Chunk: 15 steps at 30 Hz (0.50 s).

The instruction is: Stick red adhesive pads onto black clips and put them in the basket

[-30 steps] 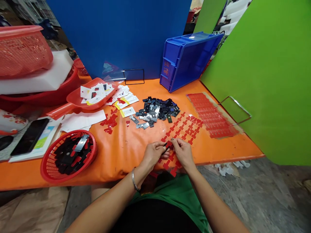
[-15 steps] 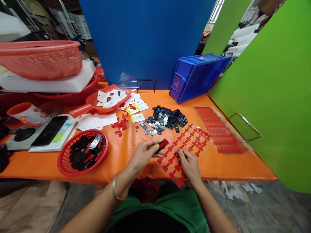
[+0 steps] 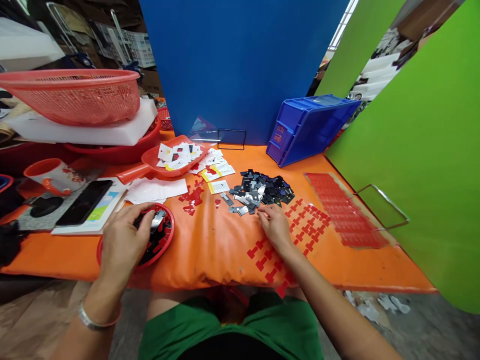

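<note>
My left hand (image 3: 125, 237) is over the red plastic basket (image 3: 172, 235), thumb and fingers apart, with no piece visible in it. The basket holds many flat black-and-red pieces (image 3: 160, 241), with a silver one (image 3: 157, 220) on top near my thumb. My right hand (image 3: 275, 227) is at the near edge of a pile of small dark and silver flat pieces (image 3: 258, 190). Its fingertips are drawn together; whatever lies between them is hidden. Beneath the right wrist and forearm lies a clear sheet of red T-shaped stickers (image 3: 300, 225).
Red scraps (image 3: 193, 197) lie left of the pile. Behind them is a red scoop (image 3: 144, 167) with printed cards. A phone (image 3: 84, 202) and mug (image 3: 52, 175) stand left. At right are a blue bin (image 3: 300, 130), a red sheet (image 3: 345, 210) and a wire handle (image 3: 390, 205).
My left hand has moved left from the middle to the basket, and the black-and-red piece it held is no longer seen in it. My right hand moved from the sticker sheet up to the pile.
</note>
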Each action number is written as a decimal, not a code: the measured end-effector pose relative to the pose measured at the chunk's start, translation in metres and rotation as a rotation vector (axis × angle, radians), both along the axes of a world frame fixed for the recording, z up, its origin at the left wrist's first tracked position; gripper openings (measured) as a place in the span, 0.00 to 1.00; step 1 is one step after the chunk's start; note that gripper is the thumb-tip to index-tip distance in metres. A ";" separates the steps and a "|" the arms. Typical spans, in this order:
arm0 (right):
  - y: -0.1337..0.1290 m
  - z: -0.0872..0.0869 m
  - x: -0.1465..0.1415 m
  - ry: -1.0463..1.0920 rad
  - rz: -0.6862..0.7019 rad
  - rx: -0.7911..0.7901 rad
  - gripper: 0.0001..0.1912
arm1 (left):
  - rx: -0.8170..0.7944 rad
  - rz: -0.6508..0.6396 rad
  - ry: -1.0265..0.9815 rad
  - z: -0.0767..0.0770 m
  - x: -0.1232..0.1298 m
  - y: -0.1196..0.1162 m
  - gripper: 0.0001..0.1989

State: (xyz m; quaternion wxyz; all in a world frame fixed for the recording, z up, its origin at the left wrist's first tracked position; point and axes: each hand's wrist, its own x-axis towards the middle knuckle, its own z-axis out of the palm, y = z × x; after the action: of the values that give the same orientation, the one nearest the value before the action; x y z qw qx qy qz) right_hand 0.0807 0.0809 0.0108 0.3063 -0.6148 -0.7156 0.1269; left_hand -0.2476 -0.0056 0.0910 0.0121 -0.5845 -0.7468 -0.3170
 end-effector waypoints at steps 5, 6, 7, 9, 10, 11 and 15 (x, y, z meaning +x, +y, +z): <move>0.027 -0.011 -0.016 -0.269 -0.028 0.046 0.08 | -0.041 -0.215 -0.485 -0.014 0.060 0.009 0.12; 0.029 -0.012 -0.018 -0.271 -0.034 0.044 0.07 | -0.086 -0.261 -0.615 -0.020 0.072 0.012 0.12; 0.030 -0.012 -0.019 -0.250 -0.042 0.040 0.06 | -0.134 -0.294 -0.756 -0.027 0.083 0.016 0.12; 0.029 -0.012 -0.020 -0.129 -0.053 0.009 0.03 | -0.239 -0.324 -1.038 -0.042 0.106 0.024 0.13; 0.027 -0.012 -0.020 -0.023 -0.055 -0.026 0.02 | -0.285 -0.315 -1.165 -0.050 0.117 0.028 0.13; 0.024 -0.011 -0.021 0.109 -0.051 -0.073 0.02 | -0.322 -0.295 -1.282 -0.056 0.127 0.032 0.14; -0.001 -0.005 -0.025 0.676 0.008 -0.304 0.08 | -0.355 -0.202 -1.656 -0.069 0.166 0.042 0.17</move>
State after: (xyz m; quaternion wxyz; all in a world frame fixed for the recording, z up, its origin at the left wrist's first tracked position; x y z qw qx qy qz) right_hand 0.0552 0.0795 0.0055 0.4298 -0.5739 -0.5496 0.4288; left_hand -0.0818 0.0359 0.0220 -0.6579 -0.2211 -0.4978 -0.5200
